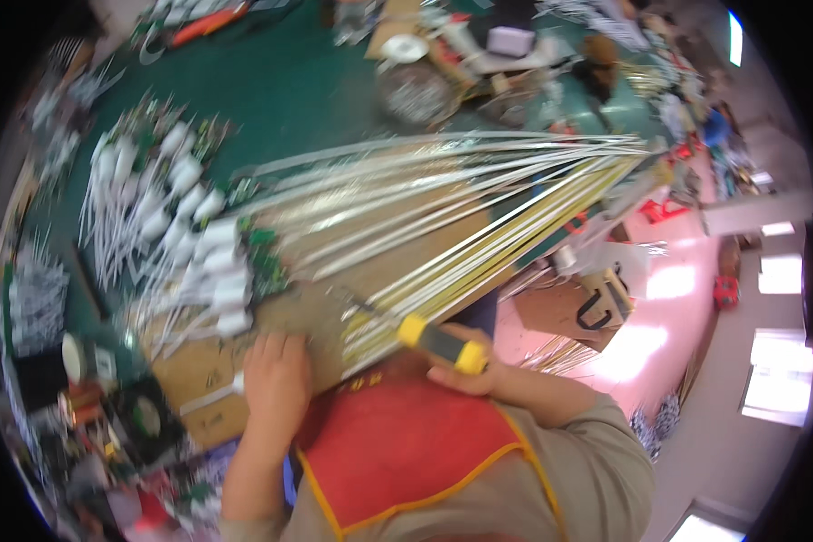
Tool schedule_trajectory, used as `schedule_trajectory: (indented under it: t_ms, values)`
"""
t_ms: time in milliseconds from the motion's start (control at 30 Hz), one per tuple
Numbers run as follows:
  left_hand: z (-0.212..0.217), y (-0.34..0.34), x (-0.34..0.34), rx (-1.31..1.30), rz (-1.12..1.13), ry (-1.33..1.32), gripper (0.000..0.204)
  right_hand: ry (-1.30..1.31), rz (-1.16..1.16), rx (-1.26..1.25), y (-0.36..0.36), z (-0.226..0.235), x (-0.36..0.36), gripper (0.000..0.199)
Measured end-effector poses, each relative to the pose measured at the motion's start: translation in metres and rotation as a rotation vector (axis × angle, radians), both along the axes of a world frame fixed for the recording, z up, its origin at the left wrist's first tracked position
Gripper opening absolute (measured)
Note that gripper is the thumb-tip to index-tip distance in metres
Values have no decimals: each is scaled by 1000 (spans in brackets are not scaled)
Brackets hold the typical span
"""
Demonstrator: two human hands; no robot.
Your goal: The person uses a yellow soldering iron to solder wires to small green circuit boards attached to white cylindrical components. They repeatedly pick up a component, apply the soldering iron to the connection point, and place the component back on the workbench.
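In my right hand [461, 369] is a yellow-and-black handled tool [443, 343], gripped at its handle. Its thin metal shaft points up and left over the ends of yellow and white strips [397, 316]. My left hand [277, 366] is closed at the near edge of a brown board [176, 366]. A small white plastic piece [237, 384] with white wires sticks out from the left side of that hand; the fingers' grip on it is partly hidden. Just beyond lie several white cylindrical caps [226, 262] with wires and green parts, beside long white strips [379, 190].
More white caps [154, 172] lie on the green tabletop [280, 81]. A black fan-like box [143, 411] and a white spool [74, 357] stand at left. At the back are a clear bowl [415, 93] and a pink box [510, 41]. A cardboard box [560, 312] sits low at right.
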State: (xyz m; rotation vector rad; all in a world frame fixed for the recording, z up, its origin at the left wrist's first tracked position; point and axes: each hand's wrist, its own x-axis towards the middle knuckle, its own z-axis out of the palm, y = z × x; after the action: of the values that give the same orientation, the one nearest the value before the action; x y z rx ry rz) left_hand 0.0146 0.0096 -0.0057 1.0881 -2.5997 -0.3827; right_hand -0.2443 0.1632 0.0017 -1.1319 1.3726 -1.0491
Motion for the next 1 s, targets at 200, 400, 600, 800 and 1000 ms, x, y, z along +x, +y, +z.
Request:
schedule_trajectory:
  t_ms: [200,400,600,800,1000]
  values:
    - [1,-2,0,29,24,59,12,129,85,-29,19,-14,-9,41]
    - [-5,6,-22,16,-35,130,20,34,44,72,46,-23,-13,48]
    - [-8,1,-38,41,-26,99,18,81,63,64,48,-20,-20,49]
    - [-10,-1,-36,24,-65,130,22,15,3,171,42,-7,-15,43]
    - [-7,-2,-33,55,-87,96,26,-34,-1,193,41,-10,-17,42]
